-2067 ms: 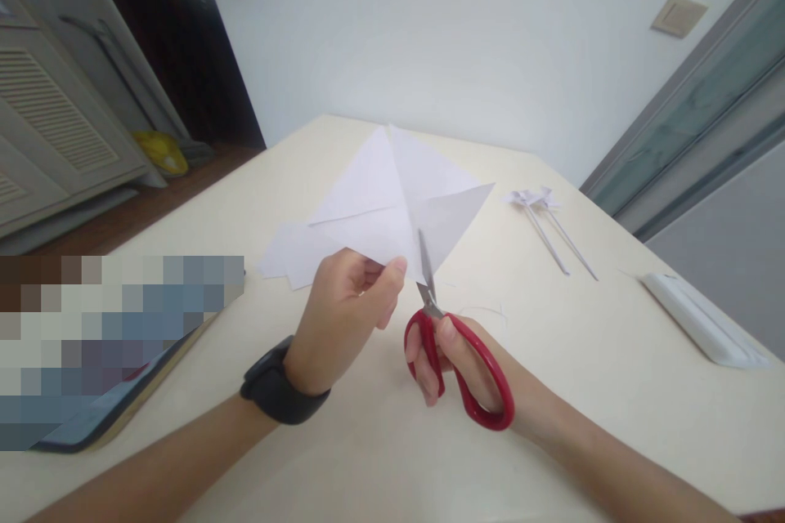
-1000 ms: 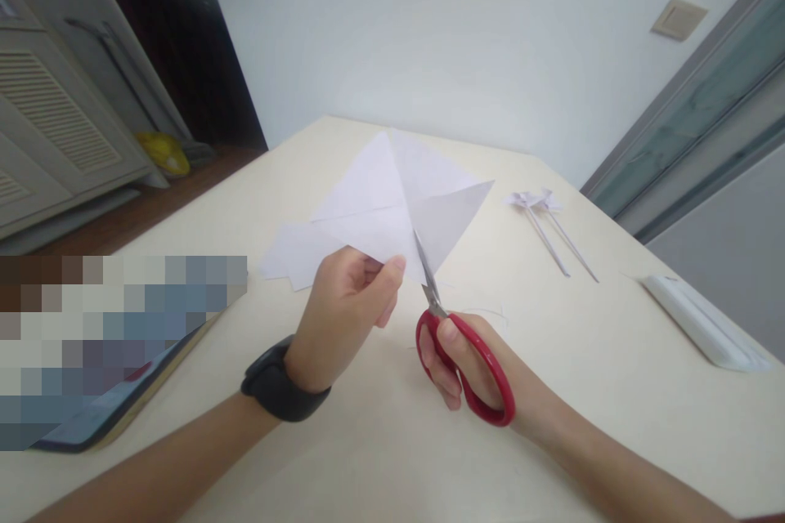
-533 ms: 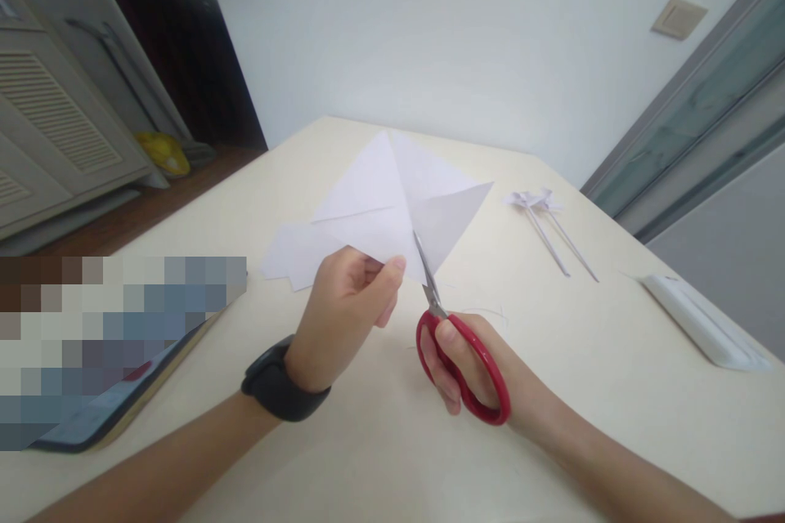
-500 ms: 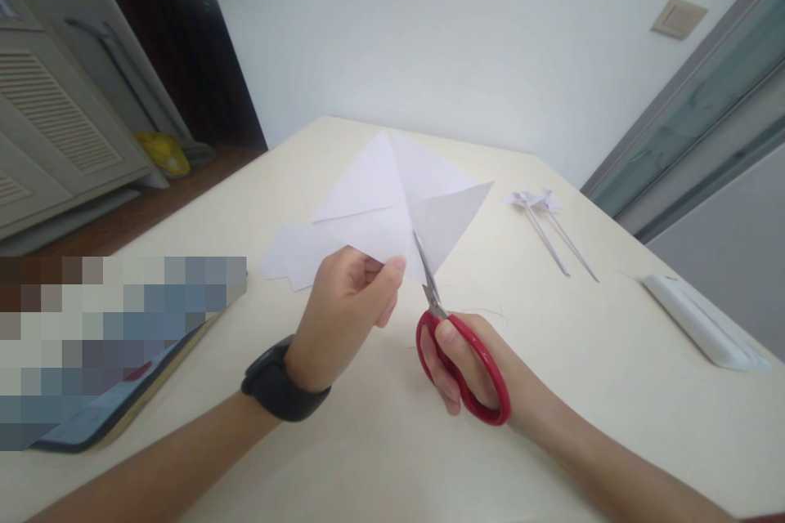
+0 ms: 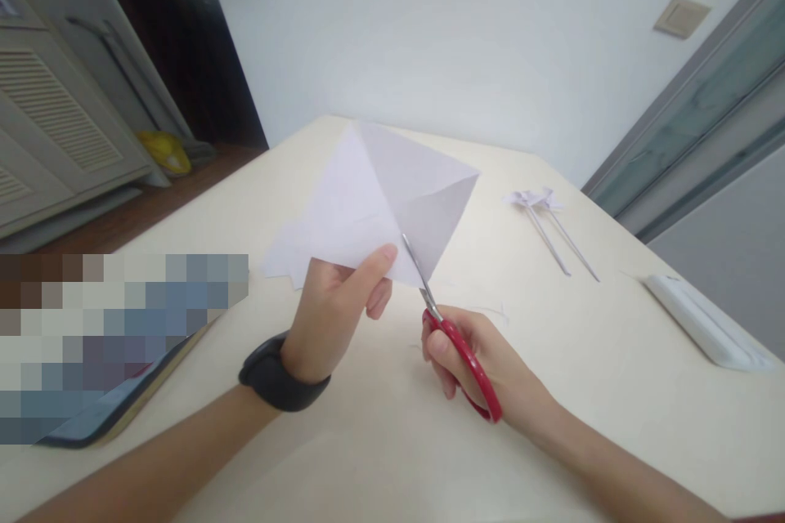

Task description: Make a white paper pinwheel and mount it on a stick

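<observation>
Between thumb and fingers, my left hand (image 5: 349, 290) pinches the near edge of a white sheet of paper (image 5: 349, 196). Creases cross the sheet, and it is held up off the table with a corner toward me. My right hand (image 5: 472, 351) grips red-handled scissors (image 5: 463, 355), fingers through the loops. One blade lies over the paper along a crease at the near corner; the other is mostly hidden beneath. A black band (image 5: 285, 376) is on my left wrist. More white paper (image 5: 282, 253) lies on the table, partly behind the held sheet.
Two paper pinwheels (image 5: 536, 200) on rolled paper sticks lie at the right. A white elongated case (image 5: 705, 323) rests near the table's right edge. Thin paper scraps (image 5: 491, 310) lie by my right hand. A blurred-out flat item (image 5: 123, 343) is at the left. A wall stands behind the table (image 5: 380, 458).
The held sheet has tilted and shifted a little to the left, its left flap now lying flatter. My left hand moved slightly left, and the scissors' handles have come closer together.
</observation>
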Available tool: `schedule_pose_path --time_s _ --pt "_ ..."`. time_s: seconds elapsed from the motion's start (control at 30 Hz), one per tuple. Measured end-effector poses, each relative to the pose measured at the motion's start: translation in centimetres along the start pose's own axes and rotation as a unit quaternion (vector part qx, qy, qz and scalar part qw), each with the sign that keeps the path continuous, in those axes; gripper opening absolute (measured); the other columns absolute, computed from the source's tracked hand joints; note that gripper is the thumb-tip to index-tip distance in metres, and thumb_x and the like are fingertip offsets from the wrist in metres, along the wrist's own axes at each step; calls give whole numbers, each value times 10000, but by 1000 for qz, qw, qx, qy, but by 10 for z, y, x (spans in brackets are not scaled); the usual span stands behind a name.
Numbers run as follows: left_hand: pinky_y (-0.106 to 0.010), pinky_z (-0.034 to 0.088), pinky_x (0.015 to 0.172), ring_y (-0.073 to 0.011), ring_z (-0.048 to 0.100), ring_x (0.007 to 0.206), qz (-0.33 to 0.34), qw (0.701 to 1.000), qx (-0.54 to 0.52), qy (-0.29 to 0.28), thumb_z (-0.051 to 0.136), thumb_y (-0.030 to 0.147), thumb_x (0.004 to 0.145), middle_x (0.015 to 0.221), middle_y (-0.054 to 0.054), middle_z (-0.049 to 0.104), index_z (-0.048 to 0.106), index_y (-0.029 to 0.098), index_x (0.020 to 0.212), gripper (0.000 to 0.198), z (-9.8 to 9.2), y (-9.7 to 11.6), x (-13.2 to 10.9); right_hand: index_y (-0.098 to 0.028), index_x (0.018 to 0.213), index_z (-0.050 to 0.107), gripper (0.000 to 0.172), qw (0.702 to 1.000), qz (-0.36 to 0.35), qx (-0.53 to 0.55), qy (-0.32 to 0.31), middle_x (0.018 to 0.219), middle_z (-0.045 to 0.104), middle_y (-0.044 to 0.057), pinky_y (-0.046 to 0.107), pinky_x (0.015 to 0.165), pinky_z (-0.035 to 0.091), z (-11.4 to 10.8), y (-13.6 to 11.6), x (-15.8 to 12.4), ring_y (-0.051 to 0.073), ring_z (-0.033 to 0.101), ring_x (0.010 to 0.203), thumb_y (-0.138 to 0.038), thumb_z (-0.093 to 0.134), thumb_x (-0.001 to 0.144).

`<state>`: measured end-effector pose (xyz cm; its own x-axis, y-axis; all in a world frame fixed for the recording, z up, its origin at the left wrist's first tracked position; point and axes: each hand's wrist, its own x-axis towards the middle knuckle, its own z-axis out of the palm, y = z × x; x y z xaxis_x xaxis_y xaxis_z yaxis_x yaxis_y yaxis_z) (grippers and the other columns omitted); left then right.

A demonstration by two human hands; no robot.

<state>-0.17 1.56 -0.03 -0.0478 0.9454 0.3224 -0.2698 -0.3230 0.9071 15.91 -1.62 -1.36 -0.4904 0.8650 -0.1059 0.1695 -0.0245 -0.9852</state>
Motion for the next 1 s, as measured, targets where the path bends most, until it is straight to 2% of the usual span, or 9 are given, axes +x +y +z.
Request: schedule_pose_path --time_s 0.2,0.4,0.6,0.77,1.0 --pt "-192 277 346 -53 301 372 27 1000 -10 -7 535 101 801 450 84 332 427 184 583 257 -1 1 2 -181 679 408 360 997 -6 54 -56 524 388 -59 187 445 288 0 -1 -5 64 350 459 -476 453 880" --pt "-199 284 363 -55 297 399 -11 1000 14 -10 519 106 796 493 80 341 427 188 613 221 -1 3 2 -183 709 405 371 993 -3 88 -82 532 409 -50 202 463 310 4 4 -6 74 368 461 -517 456 862" --pt "-211 278 367 -64 284 406 -24 999 34 -9 525 120 781 488 74 306 409 193 599 228 -3 0 4 -192 769 380 375 989 -16 93 -110 622 414 -37 211 509 328 5 7 -7 84 377 544 -540 505 824" --pt "-213 278 373 -68 293 415 -18 1000 19 -16 524 103 790 494 74 304 418 192 603 233 -5 -1 4 -196 860 385 388 987 2 76 -141 703 410 -20 220 533 323 1 4 -8 99 373 612 -546 539 798" --pt "-224 288 375 -69 322 408 -18 998 56 -39 508 102 792 493 72 345 415 188 581 247 -4 3 3 -220 839 327 403 986 -46 -13 -159 735 338 -18 244 493 300 -4 -7 -10 109 296 588 -623 306 851"
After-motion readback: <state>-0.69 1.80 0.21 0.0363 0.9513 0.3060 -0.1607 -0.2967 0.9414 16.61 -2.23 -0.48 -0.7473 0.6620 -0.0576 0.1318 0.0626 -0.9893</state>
